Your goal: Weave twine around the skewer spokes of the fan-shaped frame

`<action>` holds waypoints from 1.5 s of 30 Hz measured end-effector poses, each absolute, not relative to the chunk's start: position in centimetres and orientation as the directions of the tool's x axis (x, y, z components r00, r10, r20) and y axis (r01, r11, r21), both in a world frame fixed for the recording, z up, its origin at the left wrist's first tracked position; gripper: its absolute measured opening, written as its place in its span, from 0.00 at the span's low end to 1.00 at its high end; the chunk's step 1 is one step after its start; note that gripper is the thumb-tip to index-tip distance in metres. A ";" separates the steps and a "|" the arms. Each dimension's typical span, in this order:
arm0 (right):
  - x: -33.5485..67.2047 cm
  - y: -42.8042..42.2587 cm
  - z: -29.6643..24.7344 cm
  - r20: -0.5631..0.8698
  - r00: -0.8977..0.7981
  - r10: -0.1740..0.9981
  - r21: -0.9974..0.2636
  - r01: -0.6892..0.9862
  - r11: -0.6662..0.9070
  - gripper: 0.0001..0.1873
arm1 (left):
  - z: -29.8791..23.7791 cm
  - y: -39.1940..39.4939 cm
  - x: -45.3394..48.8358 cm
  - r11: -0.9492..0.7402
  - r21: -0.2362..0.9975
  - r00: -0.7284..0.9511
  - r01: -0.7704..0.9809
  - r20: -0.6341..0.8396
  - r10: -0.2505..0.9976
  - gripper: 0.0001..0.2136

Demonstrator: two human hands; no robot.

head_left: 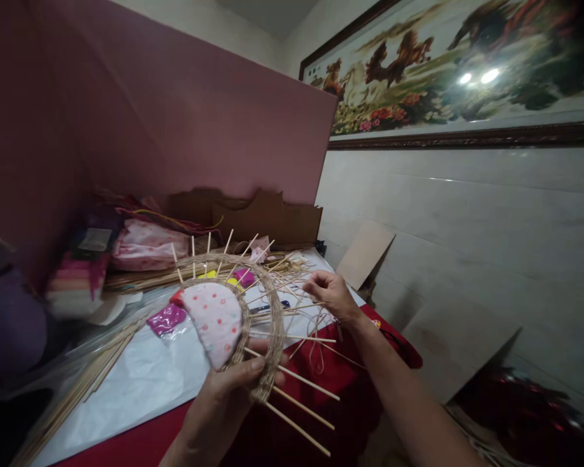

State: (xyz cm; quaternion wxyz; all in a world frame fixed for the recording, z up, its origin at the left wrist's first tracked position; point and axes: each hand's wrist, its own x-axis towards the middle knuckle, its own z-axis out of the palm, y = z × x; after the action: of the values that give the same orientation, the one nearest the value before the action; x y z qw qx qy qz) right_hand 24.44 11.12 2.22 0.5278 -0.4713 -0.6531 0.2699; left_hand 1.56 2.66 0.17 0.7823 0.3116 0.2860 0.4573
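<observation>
My left hand [236, 383] grips the lower edge of a half-round woven piece [275, 324], thumb in front and fingers behind. Two curved bands of twisted straw-coloured cord cross many thin sticks [311, 383] that fan outward like rays. Inside the inner band is a white fabric half-circle [217, 318] with small red and pink prints. To the right of the outer band, my right hand [329, 295] is closed, thumb and fingers pinched together near the stick ends. Thin loose strands [316, 347] hang below it; whether it pinches one is hidden.
Behind the woven piece, a blue pen [270, 307] lies on the white sheet [141, 383] over a red tablecloth [316, 408]. Long sticks [90, 373] lie at left. Folded fabrics [148, 245], a purple packet [167, 320] and torn cardboard [248, 217] are farther back.
</observation>
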 end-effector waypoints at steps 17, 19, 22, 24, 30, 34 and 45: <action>20.7 7.4 7.2 0.649 -0.174 0.740 -0.438 0.711 0.551 0.18 | 0.1 2.5 2.5 0.322 0.820 0.432 -0.473 -0.103 0.896 0.23; 20.6 7.2 7.5 0.657 -0.180 0.732 -0.403 0.737 0.543 0.18 | 0.1 2.6 2.5 0.308 0.791 0.446 -0.528 -0.051 0.894 0.23; 21.0 7.2 7.9 0.654 -0.163 0.739 -0.405 0.749 0.524 0.18 | 0.0 2.7 2.3 0.339 0.777 0.484 -0.531 -0.050 0.874 0.23; 21.3 7.4 8.2 0.636 -0.191 0.748 -0.387 0.759 0.523 0.17 | 0.1 2.6 2.2 0.367 0.788 0.498 -0.494 -0.090 0.863 0.28; 22.2 7.9 8.4 0.624 -0.276 0.732 -0.293 0.785 0.545 0.17 | 0.6 2.4 1.9 0.345 0.839 0.548 -0.421 -0.068 0.834 0.34; 22.5 8.1 8.0 0.601 -0.247 0.760 -0.336 0.785 0.521 0.17 | -0.1 2.6 1.8 0.373 0.770 0.584 -0.517 -0.002 0.812 0.36; 25.5 8.7 7.8 0.351 -0.275 0.895 -0.862 0.280 0.424 0.10 | -0.4 2.7 0.5 0.484 0.659 0.616 -0.576 -0.040 0.787 0.27</action>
State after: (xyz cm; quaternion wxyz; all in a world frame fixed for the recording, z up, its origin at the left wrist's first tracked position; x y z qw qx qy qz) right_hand 25.48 8.70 7.83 0.4422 -0.4088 -0.7185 0.3480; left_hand 0.51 2.69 -0.42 0.8442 0.3086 0.1709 0.4036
